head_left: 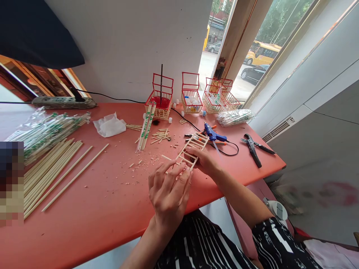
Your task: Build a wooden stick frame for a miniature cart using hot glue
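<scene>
A small ladder-like frame of pale wooden sticks (198, 138), several rungs between two rails, is held above the table's front part. My right hand (206, 161) grips it from the right side, with the thumb over the rungs and the other fingers underneath. At the near end, my left hand (169, 186) has its bent fingers closed on the frame, and they hide that corner. One thin stick (167, 157) sticks out to the left from beneath the left fingers. Just beyond the frame lies a blue hot glue gun (214, 132).
Bare chopsticks (53, 168) and wrapped chopsticks (60, 127) lie at left. Short cut sticks (160, 135) and crumbs are scattered mid-table. Small red-edged stick carts (191, 99) stand along the wall. Black pliers (254, 149) lie at right near the table edge (282, 164). A power strip (64, 102) sits behind.
</scene>
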Motion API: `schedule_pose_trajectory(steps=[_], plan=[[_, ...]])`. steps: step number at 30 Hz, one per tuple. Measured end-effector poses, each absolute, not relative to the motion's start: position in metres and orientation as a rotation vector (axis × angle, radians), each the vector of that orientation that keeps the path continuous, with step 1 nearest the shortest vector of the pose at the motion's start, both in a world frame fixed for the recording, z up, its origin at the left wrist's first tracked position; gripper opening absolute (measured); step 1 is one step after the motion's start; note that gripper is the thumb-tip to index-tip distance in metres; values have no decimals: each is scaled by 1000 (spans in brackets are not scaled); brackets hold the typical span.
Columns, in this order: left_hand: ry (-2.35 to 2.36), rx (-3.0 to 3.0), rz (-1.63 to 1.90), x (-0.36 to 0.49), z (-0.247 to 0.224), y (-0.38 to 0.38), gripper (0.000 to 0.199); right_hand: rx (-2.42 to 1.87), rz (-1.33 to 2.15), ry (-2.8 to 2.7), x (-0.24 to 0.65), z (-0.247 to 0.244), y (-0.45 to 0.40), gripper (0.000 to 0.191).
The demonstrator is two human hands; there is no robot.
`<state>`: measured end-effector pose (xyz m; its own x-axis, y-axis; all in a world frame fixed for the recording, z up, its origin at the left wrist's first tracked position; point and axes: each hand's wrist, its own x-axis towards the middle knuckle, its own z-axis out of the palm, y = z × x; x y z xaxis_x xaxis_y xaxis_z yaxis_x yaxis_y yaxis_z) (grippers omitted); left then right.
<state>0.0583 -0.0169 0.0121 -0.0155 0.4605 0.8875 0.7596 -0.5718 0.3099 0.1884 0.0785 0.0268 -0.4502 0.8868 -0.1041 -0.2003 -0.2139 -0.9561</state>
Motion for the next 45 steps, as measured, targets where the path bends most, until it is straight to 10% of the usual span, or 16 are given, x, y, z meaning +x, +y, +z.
schedule_pose_trajectory(steps=[45], plan=[[-1335, -1973, -1590, 60, 11, -18, 18, -900, 1741, -1323, 189, 23, 79, 36]])
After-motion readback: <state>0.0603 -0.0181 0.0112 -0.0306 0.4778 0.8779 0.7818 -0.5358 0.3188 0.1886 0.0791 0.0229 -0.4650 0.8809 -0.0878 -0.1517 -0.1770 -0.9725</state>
